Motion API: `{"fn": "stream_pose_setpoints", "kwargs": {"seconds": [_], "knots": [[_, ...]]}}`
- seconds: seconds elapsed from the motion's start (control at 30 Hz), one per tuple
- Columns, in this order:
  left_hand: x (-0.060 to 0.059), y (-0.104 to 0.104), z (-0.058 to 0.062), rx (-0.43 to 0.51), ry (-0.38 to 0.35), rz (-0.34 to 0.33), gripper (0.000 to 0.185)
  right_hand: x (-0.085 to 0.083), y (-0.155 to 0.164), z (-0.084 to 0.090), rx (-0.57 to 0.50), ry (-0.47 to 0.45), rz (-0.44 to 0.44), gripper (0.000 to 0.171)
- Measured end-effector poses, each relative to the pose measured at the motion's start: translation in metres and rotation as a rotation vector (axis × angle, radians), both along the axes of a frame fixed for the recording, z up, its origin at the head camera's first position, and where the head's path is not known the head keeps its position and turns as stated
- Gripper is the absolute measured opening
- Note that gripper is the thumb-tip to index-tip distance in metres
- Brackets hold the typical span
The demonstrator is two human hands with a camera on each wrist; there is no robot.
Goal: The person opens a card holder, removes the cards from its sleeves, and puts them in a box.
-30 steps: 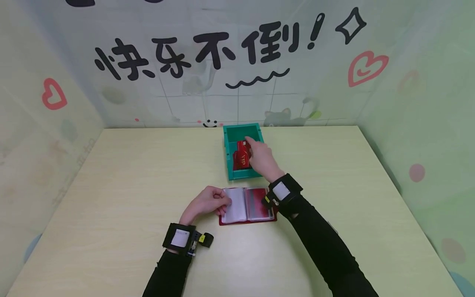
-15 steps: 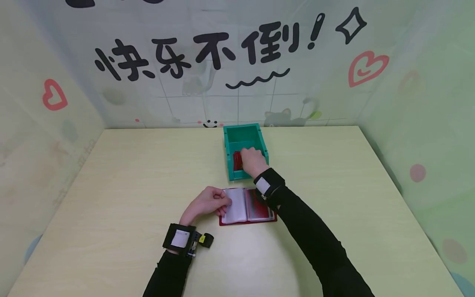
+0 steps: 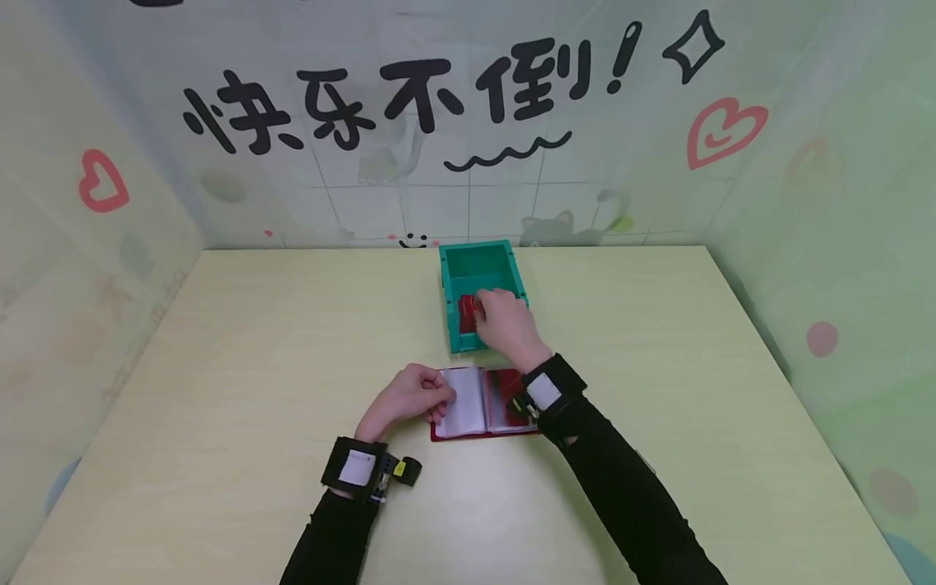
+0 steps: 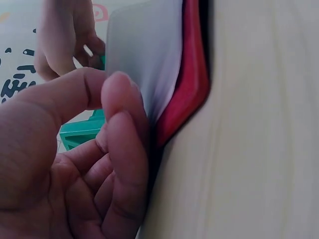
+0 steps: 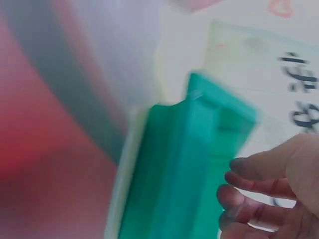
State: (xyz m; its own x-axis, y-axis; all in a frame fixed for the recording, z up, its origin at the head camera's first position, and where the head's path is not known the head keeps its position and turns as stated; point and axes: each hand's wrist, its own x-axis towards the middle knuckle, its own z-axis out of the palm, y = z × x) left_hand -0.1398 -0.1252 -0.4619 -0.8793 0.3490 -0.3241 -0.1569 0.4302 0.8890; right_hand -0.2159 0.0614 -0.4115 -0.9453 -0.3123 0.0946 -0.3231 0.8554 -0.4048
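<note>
A small card album [image 3: 462, 406] with a red cover and clear sleeves lies spread on the table. At its left edge, my left hand [image 3: 413, 398] pinches a clear page [image 4: 144, 45] between thumb and fingers. My right hand [image 3: 508, 325] is over the near part of a green bin [image 3: 478, 262], fingers loosely bent. No object shows between those fingers [image 5: 244, 167] in the right wrist view. Red cards [image 3: 466, 315] lie in the bin beside the fingertips, partly covered by the hand. A red card [image 3: 504, 386] shows through the album's right sleeve, partly hidden by the right wrist.
The pale wooden table [image 3: 292, 325] runs back to a printed curtain [image 3: 292, 195] with dark characters. Curtains also stand along both sides. The bin sits at the table's far edge, just behind the album.
My right hand has come nearer from its pointing pose farther inside the bin, and its fingers have bent over the red cards. The left hand stays at the album page.
</note>
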Motion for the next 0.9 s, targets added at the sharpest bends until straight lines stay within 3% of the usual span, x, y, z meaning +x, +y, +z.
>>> {"fn": "stream_pose_setpoints", "kwargs": {"seconds": [0.07,0.17,0.33,0.47,0.63,0.9], "knots": [[0.000,0.001,0.000,-0.016,0.006,0.010,0.017,0.015,0.008,0.002,-0.085,-0.006,0.011,0.013],[-0.001,0.002,0.000,-0.029,0.005,0.016,0.018,0.036,0.024,0.000,-0.157,-0.088,0.020,0.016],[-0.001,0.003,0.000,-0.048,0.003,0.017,0.017,0.059,0.048,-0.010,-0.170,-0.242,0.037,0.027],[-0.001,0.003,0.000,-0.055,0.008,0.017,0.016,0.063,0.062,-0.022,-0.169,-0.309,0.068,0.040],[-0.002,0.004,-0.001,-0.050,0.019,0.004,0.017,0.062,0.074,-0.036,-0.178,-0.341,0.039,0.055],[-0.001,0.002,-0.003,-0.062,0.008,0.015,0.016,0.064,0.076,-0.051,-0.275,-0.293,0.012,0.050]]}}
